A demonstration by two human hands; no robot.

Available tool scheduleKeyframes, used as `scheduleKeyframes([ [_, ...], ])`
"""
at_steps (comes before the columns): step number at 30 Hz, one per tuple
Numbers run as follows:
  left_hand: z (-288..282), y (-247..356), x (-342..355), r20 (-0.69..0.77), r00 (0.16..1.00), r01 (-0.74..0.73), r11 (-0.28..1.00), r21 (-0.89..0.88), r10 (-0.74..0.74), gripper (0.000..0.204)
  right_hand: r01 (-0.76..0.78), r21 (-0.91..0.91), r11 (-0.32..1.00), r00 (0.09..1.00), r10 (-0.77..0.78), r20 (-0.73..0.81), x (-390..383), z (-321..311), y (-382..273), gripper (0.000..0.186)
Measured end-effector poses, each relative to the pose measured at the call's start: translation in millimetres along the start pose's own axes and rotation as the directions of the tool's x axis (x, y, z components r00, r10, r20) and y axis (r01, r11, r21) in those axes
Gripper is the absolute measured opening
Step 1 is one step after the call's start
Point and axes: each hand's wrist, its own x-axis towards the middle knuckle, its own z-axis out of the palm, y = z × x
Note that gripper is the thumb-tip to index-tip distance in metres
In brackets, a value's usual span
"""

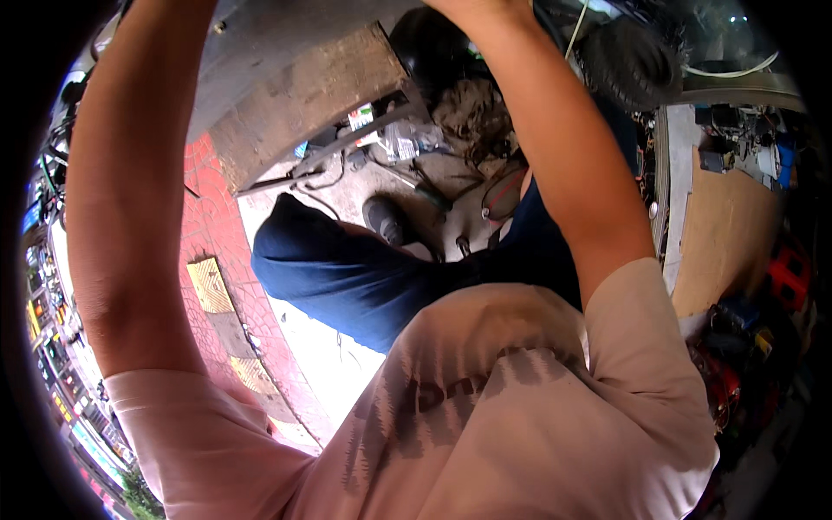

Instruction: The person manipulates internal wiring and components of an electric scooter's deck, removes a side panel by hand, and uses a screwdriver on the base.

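Observation:
Both my forearms reach up past the top edge, so neither hand shows and I cannot see what they hold. My left forearm point(134, 173) runs up the left side. On the other side my right forearm point(555, 121) slants up to the top middle, cut off about the wrist. Between the arms, at the top, lies a grey metal-looking surface point(260, 30). Beside it is a worn wooden board point(303, 100) with a dark frame under its near edge. Behind my right forearm sits a black ribbed tyre point(633, 65).
Below the board, a tool with a dark green handle point(432, 195) and cables lie on the floor near my shoe point(386, 221). A crumpled brown cloth-like heap point(472, 117) is beyond. Red paving point(204, 173) stretches left; a brown sheet point(728, 225) and a red object point(789, 273) are right.

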Motion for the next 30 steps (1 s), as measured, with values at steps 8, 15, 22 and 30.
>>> scheduleKeyframes([
  [8, -19, 62, 36, 0.4, 0.684, 0.709, 0.428, -0.56, -0.61, 0.033, -0.833, 0.054, 0.55, 0.548, 0.835, -0.042, -219, -35, 2, 0.022],
  [15, -43, 71, 35, 0.456, 0.617, 0.769, 0.366, -0.525, -0.641, 0.034, -0.458, -0.741, 0.492, -0.147, 0.78, 0.608, -453, -39, -58, 0.055],
  [22, -27, 61, 20, 0.402, 0.692, 0.702, 0.431, -0.567, -0.599, 0.034, -0.206, -0.762, 0.614, 0.013, 0.781, 0.625, -483, -42, -54, 0.044],
  [30, -15, 48, 17, 0.313, 0.794, 0.598, 0.574, -0.559, -0.521, 0.048, -0.597, -0.644, 0.478, 0.065, 0.829, 0.555, -375, -88, -40, 0.034],
])
